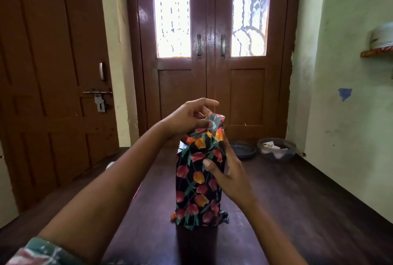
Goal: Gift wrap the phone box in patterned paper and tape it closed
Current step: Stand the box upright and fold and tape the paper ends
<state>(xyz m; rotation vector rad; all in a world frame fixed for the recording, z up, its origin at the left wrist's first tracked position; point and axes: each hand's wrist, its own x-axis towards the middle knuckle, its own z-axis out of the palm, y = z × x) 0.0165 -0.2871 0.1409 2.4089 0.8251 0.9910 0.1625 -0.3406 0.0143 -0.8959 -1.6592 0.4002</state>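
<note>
Head view, bowl (276,150), dish (243,150) beyond wrapped box (196,181)

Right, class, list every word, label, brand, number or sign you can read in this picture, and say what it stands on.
No text can be read anywhere in this view.
The wrapped box shows a tulip pattern only, no writing.
The white scrap in the clear bowl is too small and blurred to tell whether it bears print.
</note>
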